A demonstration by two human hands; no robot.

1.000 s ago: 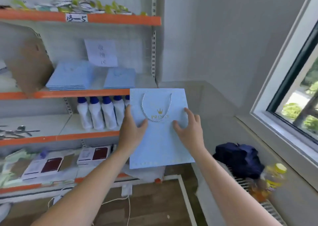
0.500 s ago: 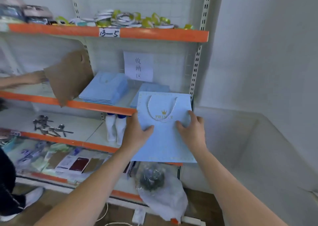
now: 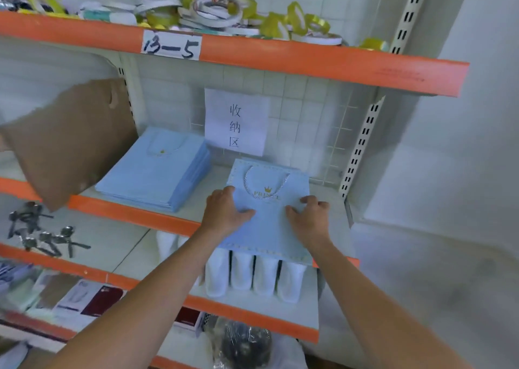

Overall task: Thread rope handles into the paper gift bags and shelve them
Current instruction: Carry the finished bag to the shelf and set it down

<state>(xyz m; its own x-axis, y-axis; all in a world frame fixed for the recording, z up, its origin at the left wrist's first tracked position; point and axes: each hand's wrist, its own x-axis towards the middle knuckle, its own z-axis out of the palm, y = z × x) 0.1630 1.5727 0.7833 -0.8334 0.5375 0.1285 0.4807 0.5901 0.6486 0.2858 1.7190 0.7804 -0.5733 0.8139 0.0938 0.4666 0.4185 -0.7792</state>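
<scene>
The blue gift bag point(image 3: 268, 219), rope handle point(image 3: 265, 184) threaded, lay half onto the shelf point(image 3: 134, 214), pinched by left hand point(image 3: 224, 214) and right hand point(image 3: 307, 217). Its near end overhung below both grips, so letting go early could've tipped it off.

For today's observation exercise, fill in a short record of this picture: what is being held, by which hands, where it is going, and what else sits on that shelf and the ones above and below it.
item held: blue paper gift bag with rope handle threaded
left hand: grips the bag's left edge
right hand: grips the bag's right edge
position: bag partly on the middle shelf, its lower edge overhanging the front
same shelf: stack of blue bags to the left; paper sign behind
shelf above: tape rolls
shelf below: white bottles
</scene>
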